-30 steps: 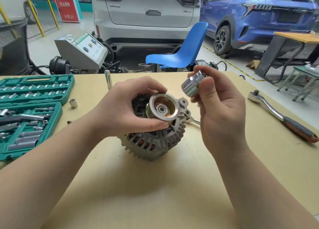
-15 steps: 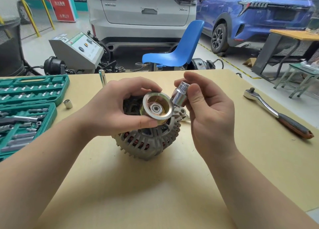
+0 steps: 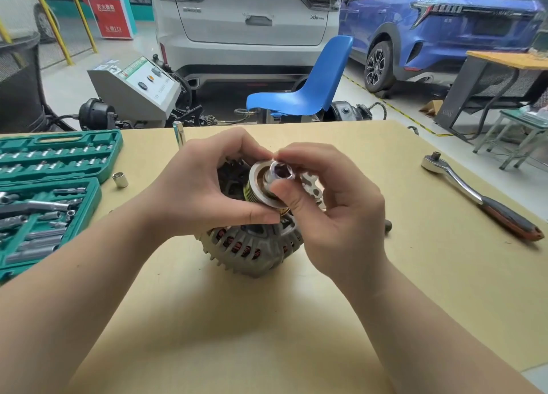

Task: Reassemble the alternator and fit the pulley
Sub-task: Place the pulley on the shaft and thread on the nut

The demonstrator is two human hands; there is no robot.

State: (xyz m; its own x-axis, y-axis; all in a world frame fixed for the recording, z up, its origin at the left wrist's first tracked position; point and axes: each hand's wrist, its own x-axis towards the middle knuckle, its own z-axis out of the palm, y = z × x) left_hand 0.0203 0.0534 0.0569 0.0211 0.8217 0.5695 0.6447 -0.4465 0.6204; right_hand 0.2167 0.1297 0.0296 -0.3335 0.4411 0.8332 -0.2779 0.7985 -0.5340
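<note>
The grey finned alternator (image 3: 252, 251) lies on the tan table (image 3: 267, 334), copper windings showing through its slots. Its ribbed metal pulley (image 3: 256, 186) faces up toward me. My left hand (image 3: 201, 192) grips the pulley's rim with thumb and fingers. A chrome socket (image 3: 281, 174) stands in the pulley's centre, pinched by the thumb and fingers of my right hand (image 3: 335, 209). The pulley nut under the socket is hidden.
A green socket case (image 3: 44, 192) lies open at the left, with a loose small socket (image 3: 120, 179) beside it. A ratchet wrench (image 3: 474, 198) rests at the right. An extension bar (image 3: 178, 134) stands behind the alternator. Chair, tester and cars are beyond the table.
My right hand has carried the socket down from above and set it into the pulley's centre. My left hand has kept its grip on the pulley.
</note>
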